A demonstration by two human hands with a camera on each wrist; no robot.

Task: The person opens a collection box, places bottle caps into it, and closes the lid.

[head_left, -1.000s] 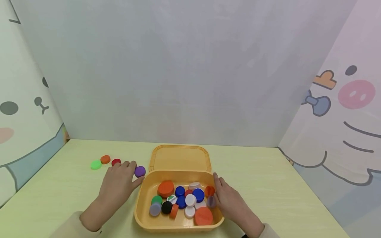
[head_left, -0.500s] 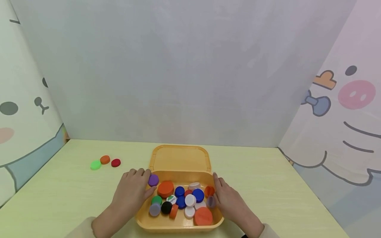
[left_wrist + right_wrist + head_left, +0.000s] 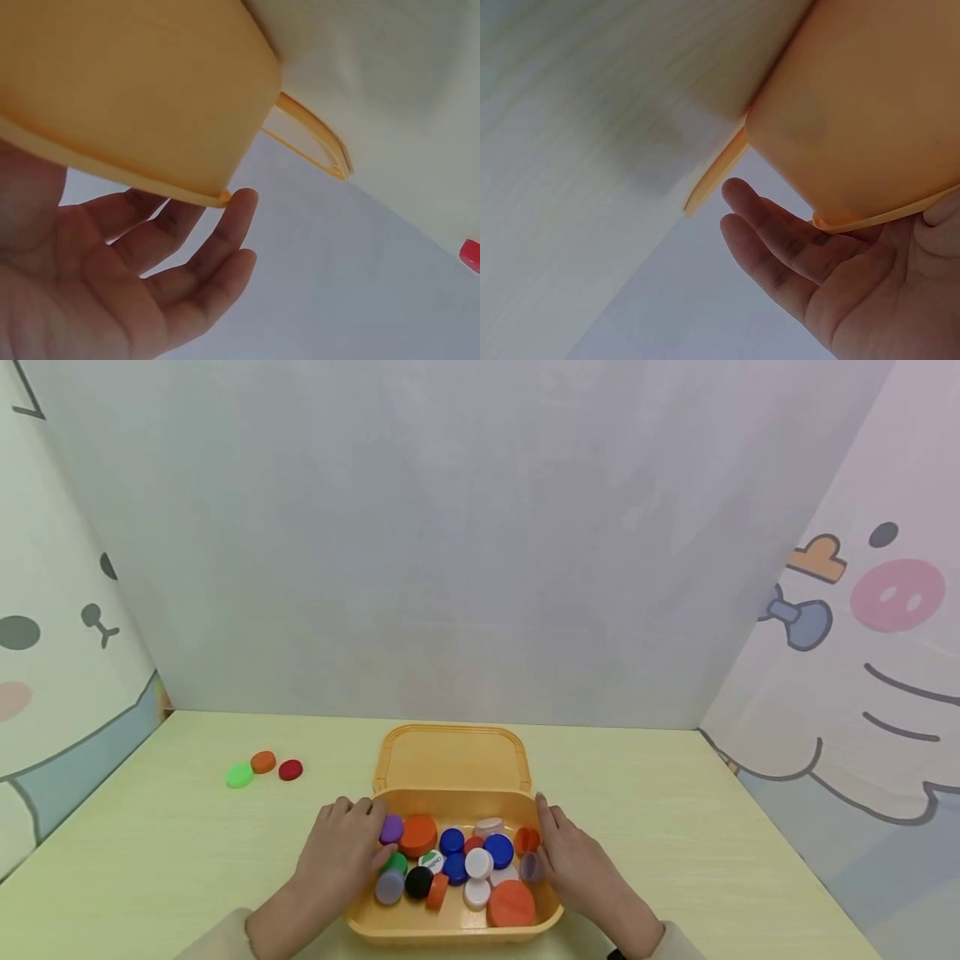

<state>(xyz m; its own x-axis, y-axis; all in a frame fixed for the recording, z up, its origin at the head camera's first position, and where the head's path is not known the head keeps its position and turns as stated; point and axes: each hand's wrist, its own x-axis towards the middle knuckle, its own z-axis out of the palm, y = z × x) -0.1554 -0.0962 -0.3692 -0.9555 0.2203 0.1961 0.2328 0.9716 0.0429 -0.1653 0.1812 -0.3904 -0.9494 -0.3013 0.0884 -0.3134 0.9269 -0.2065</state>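
Observation:
A yellow plastic box (image 3: 453,937) full of bottle caps sits on the table in the head view. My left hand (image 3: 337,852) reaches over its left rim, a purple bottle cap (image 3: 392,828) between index finger and thumb. That cap is low inside the box beside a large orange cap (image 3: 418,835); in the left wrist view the rim hides it. My right hand (image 3: 585,868) holds the right rim, thumb on the inner side. Its other fingers (image 3: 761,251) extend loosely below the rim in the right wrist view.
The yellow lid (image 3: 453,756) lies flat behind the box. At the left on the table are a light green cap (image 3: 240,775), an orange cap (image 3: 263,762) and a red cap (image 3: 291,769). A grey cloth wall (image 3: 450,543) stands at the back.
My left hand has carried the purple cap from left of the box, over the rim and down inside. The right hand stays at the right rim.

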